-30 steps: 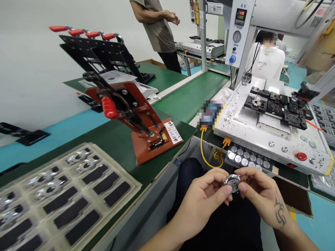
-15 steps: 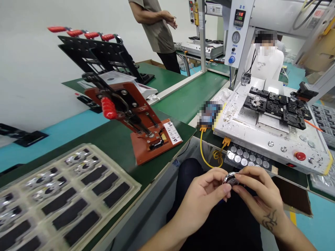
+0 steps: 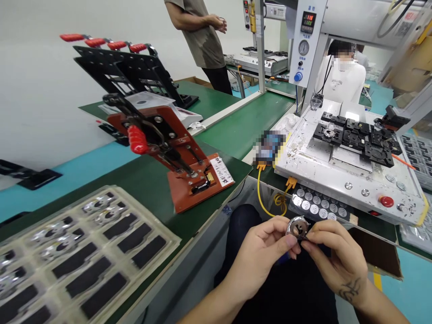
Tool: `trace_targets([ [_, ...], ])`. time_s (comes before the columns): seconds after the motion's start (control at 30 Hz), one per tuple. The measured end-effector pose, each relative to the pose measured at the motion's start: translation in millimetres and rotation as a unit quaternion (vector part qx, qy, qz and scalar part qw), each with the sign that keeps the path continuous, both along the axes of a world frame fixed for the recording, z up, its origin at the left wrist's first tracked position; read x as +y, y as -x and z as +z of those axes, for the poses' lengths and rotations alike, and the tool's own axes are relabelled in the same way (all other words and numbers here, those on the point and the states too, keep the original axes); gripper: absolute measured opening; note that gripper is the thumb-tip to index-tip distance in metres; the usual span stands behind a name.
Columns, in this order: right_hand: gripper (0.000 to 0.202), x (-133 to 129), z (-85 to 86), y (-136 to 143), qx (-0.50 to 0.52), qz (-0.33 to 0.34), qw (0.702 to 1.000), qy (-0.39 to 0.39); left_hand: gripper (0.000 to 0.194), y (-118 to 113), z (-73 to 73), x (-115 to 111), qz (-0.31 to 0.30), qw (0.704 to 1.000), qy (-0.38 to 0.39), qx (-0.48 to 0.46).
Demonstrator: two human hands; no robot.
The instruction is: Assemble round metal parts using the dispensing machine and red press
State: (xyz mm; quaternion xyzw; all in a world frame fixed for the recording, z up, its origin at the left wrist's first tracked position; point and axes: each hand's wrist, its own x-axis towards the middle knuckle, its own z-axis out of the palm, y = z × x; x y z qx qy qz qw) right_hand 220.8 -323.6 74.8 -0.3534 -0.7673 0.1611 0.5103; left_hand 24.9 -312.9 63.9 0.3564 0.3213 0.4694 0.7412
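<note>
A small shiny metal part with a ring-shaped face point(image 3: 298, 226) is held up over my lap, between both hands. My left hand point(image 3: 270, 252) pinches its left edge with thumb and fingers. From the other side, the thumb and fingertips of my right hand point(image 3: 337, 252) grip its right edge. On the bench to the left lies a pale plastic tray point(image 3: 172, 243) with similar shiny parts point(image 3: 64, 243) and dark inserts point(image 3: 148, 249) in its pockets. Another shiny ring part point(image 3: 329, 133) rests in a black fixture on the machine.
A brown-red clamp jig point(image 3: 178, 198) with a red handle stands on the left bench. The white press machine point(image 3: 337, 180), with a red button point(image 3: 386, 201), is at right. A sheet of round stickers point(image 3: 313, 207) lies before it. Two people are beyond the benches.
Between my fingers the metal part has turned, so its round face with the central opening now shows. Both hands stay in nearly the same place.
</note>
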Motion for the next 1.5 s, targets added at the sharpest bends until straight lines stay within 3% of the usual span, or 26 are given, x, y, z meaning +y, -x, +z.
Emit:
trace_targets([
  [0.33, 0.031, 1, 3.9, 0, 0.023, 0.012, 0.999, 0.048, 0.031, -2, 0.2, 2, 0.005, 1.000, 0.019, -0.012],
  [0.4, 0.031, 0, 2.1, -4, -0.005, 0.003, 1.000, 0.014, 0.032, -1, -0.3, 4, 0.014, 1.000, 0.022, -0.003],
  [0.47, 0.033, -1, 0.6, -12, -0.062, -0.011, 0.996, -0.068, 0.033, 0, 0.1, 5, 0.025, 0.999, 0.026, 0.008],
  [0.6, 0.038, -3, 3.2, -25, -0.179, -0.010, 0.965, -0.192, 0.032, 2, 3.2, 6, 0.034, 0.999, 0.030, 0.012],
  [0.73, 0.041, -4, 12.7, -27, -0.215, -0.004, 0.956, -0.197, 0.030, 3, 5.4, 4, 0.029, 0.999, 0.019, 0.011],
  [0.9, 0.026, -3, 20.8, -22, -0.229, -0.009, 0.945, -0.231, 0.030, 3, 4.4, 3, 0.025, 1.000, 0.011, 0.013],
  [1.17, 0.026, 0, 16.7, -21, -0.228, -0.010, 0.945, -0.235, 0.020, 5, 0.2, 2, 0.020, 1.000, -0.012, 0.003],
  [1.27, 0.027, 1, 9.0, -17, -0.153, -0.019, 0.971, -0.182, 0.018, 6, -2.4, 2, 0.016, 1.000, -0.018, 0.011],
  [1.37, 0.026, 2, 5.5, -11, -0.035, -0.004, 0.999, -0.035, 0.020, 6, -1.9, 2, 0.020, 0.999, -0.016, 0.024],
  [1.5, 0.014, 3, 8.5, -4, 0.061, -0.010, 0.988, 0.143, 0.028, 4, 4.5, 1, 0.014, 1.000, 0.013, 0.025],
])
